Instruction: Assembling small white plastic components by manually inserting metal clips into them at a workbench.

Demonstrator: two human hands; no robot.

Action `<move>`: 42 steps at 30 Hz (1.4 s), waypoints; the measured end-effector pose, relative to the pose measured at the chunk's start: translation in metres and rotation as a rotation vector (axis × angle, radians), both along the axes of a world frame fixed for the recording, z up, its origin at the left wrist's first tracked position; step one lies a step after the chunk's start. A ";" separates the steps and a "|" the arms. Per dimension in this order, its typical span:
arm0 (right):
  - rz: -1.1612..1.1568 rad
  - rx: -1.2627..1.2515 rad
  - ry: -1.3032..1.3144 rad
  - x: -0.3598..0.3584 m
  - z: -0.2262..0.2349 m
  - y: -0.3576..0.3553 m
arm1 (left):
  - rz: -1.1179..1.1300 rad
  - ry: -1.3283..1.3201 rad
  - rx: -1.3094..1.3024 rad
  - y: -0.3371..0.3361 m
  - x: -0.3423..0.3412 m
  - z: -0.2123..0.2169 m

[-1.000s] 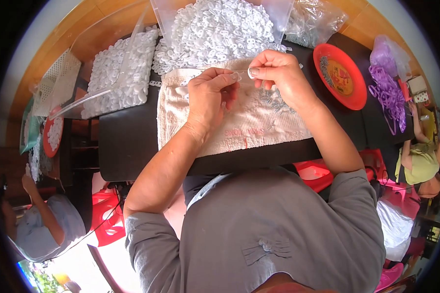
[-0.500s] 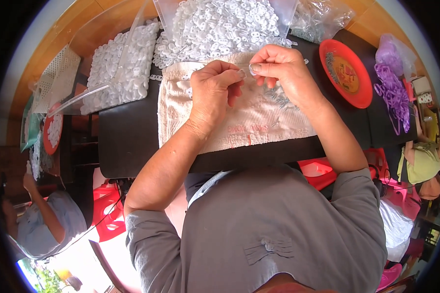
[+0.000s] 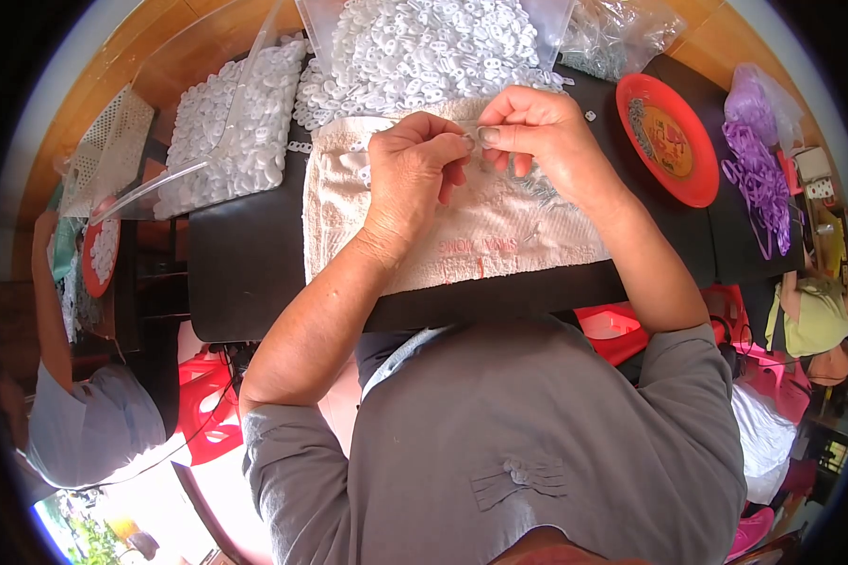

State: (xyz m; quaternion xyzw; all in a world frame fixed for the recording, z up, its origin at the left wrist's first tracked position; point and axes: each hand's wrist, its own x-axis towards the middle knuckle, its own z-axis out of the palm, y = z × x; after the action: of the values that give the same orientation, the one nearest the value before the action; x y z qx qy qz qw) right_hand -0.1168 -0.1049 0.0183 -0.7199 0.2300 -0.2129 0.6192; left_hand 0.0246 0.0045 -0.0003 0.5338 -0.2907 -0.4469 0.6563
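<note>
Right here, my left hand (image 3: 407, 174) and right hand (image 3: 548, 141) pinch narrow, nearly tip to tip above the towel (image 3: 462, 226), and I can't tell what's between them. Past that, white pieces (image 3: 433, 56) heap up across the black table (image 3: 240, 273), red plate (image 3: 695, 188) and purple ribbon (image 3: 758, 193) off right. Farther out, a co-worker in pale blue (image 3: 94, 424) reaches forward at left.
</note>
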 end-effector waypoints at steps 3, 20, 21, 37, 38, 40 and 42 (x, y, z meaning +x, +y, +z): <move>-0.028 -0.001 0.012 0.001 0.001 0.004 | -0.015 -0.011 0.012 0.000 0.000 0.000; 0.111 0.314 -0.006 -0.011 0.007 -0.007 | -0.104 -0.187 -0.189 0.009 -0.009 0.008; 0.110 0.314 -0.008 -0.011 0.008 -0.007 | -0.105 -0.188 -0.189 0.009 -0.009 0.008; 0.242 0.434 0.016 -0.013 0.010 -0.002 | -0.206 -0.404 -0.476 0.017 -0.014 0.009; 0.256 0.482 -0.018 -0.013 0.007 -0.002 | -0.197 -0.425 -0.496 0.016 -0.014 0.009; 0.256 0.489 -0.028 -0.013 0.006 -0.002 | -0.208 -0.362 -0.495 0.015 -0.013 0.007; 0.253 0.499 -0.039 -0.012 0.005 -0.001 | -0.221 -0.299 -0.490 0.015 -0.013 0.005</move>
State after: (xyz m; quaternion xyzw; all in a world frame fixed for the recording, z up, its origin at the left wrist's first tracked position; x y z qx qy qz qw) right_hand -0.1289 -0.1055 0.0237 -0.5639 0.1718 -0.0844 0.8033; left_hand 0.0118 0.0191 0.0050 0.3848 -0.5396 -0.3487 0.6627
